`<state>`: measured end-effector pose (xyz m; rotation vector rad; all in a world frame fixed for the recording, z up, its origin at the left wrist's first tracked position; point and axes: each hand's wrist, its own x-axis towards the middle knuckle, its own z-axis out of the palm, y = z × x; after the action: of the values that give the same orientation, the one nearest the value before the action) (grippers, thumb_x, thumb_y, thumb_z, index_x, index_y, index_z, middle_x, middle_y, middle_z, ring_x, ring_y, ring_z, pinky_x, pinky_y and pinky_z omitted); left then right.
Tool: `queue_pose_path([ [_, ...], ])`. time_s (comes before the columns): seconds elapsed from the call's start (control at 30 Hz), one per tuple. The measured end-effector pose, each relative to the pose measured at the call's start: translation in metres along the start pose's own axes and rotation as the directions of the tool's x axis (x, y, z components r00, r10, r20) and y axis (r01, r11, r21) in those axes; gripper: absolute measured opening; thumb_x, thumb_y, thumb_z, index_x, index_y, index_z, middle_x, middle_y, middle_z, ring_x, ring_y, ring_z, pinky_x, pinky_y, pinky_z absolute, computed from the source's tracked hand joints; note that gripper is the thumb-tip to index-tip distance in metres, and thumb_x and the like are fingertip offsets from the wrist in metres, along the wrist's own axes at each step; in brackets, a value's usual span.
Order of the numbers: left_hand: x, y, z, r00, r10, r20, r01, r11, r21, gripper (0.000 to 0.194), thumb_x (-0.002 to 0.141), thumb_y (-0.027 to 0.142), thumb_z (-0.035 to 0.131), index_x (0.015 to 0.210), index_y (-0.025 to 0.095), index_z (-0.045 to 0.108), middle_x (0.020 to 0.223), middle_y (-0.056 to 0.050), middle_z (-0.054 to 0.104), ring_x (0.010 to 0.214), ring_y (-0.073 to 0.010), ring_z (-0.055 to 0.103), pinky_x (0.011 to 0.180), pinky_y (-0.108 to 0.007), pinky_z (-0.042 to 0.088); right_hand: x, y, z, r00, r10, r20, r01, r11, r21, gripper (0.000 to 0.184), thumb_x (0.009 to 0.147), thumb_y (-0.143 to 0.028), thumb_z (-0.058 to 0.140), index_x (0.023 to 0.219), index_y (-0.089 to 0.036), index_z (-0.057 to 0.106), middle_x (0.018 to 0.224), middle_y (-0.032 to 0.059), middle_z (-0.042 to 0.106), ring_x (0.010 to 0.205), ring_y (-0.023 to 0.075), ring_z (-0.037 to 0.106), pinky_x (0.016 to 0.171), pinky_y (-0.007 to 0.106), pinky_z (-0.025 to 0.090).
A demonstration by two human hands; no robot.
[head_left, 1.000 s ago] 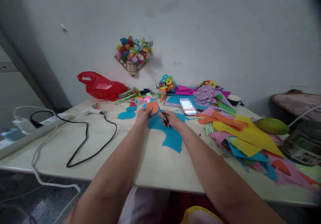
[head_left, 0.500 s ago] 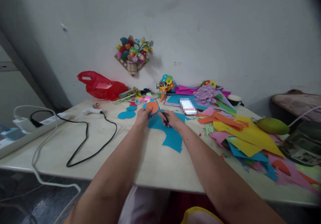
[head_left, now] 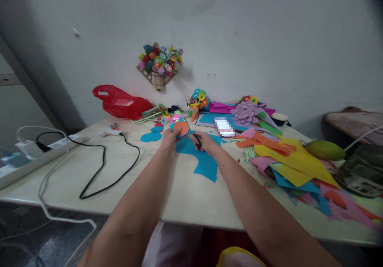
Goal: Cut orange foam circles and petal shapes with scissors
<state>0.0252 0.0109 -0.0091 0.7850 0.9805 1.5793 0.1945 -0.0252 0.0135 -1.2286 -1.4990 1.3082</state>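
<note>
My left hand [head_left: 169,138] is closed on a round orange foam piece [head_left: 180,129] backed by blue foam, held just above the table. My right hand [head_left: 205,143] grips black-handled scissors [head_left: 192,133] whose blades point up and left along the orange piece's right edge. Under both hands lies a large blue foam sheet [head_left: 203,161] on the pale table [head_left: 167,187].
Blue cut shapes [head_left: 151,135] lie left of my hands. A glue gun [head_left: 107,132] with a black cord [head_left: 103,171] and a power strip [head_left: 36,155] sit at left. Piled coloured foam sheets [head_left: 290,165], foam flowers [head_left: 244,112], a red bag [head_left: 121,103] and a green mango [head_left: 325,150] crowd the back and right.
Almost nothing has moved. The orange piece and scissors have shifted very slightly between my hands.
</note>
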Motion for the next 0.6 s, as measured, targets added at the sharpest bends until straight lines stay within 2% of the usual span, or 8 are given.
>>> queue_pose_path([
  [0.13, 0.001, 0.000, -0.002, 1.000, 0.015, 0.010, -0.015, 1.000, 0.005, 0.035, 0.069, 0.018, 0.101, 0.088, 0.018, 0.072, 0.081, -0.005, 0.081, 0.090, -0.0264, 0.082, 0.072, -0.032, 0.068, -0.001, -0.002, -0.001, 1.000, 0.011, 0.001, -0.011, 1.000, 0.003, 0.026, 0.098, -0.027, 0.077, 0.081, -0.022, 0.058, 0.054, -0.0082, 0.054, 0.040, 0.0076, 0.048, 0.038, 0.020, 0.023],
  [0.33, 0.001, 0.001, -0.004, 0.999, 0.038, 0.027, -0.038, 0.999, 0.018, 0.038, 0.067, 0.020, 0.103, 0.088, 0.019, 0.071, 0.080, -0.003, 0.080, 0.082, -0.0234, 0.081, 0.066, -0.030, 0.067, 0.000, 0.001, -0.003, 1.000, -0.018, 0.018, 0.017, 1.000, 0.025, 0.034, 0.087, -0.038, 0.087, 0.078, -0.021, 0.059, 0.055, -0.0078, 0.054, 0.041, 0.0079, 0.047, 0.040, 0.020, 0.026],
  [0.5, 0.001, 0.003, -0.005, 0.999, 0.036, 0.020, -0.037, 0.999, 0.030, 0.034, 0.070, 0.018, 0.101, 0.087, 0.018, 0.072, 0.079, -0.004, 0.080, 0.084, -0.0256, 0.082, 0.069, -0.032, 0.069, 0.007, 0.005, -0.003, 0.999, -0.045, 0.015, 0.044, 0.998, 0.054, 0.038, 0.084, -0.041, 0.089, 0.074, -0.022, 0.058, 0.052, -0.0083, 0.052, 0.042, 0.0078, 0.044, 0.043, 0.020, 0.033],
  [0.6, 0.000, 0.004, -0.005, 0.999, 0.035, 0.007, -0.035, 0.999, 0.038, 0.030, 0.072, 0.014, 0.097, 0.083, 0.019, 0.070, 0.078, -0.005, 0.080, 0.086, -0.0265, 0.082, 0.072, -0.034, 0.070, 0.010, 0.008, -0.002, 0.999, -0.047, 0.005, 0.047, 0.997, 0.054, 0.042, 0.085, -0.043, 0.091, 0.072, -0.022, 0.058, 0.052, -0.0078, 0.052, 0.043, 0.0076, 0.043, 0.043, 0.020, 0.033],
])
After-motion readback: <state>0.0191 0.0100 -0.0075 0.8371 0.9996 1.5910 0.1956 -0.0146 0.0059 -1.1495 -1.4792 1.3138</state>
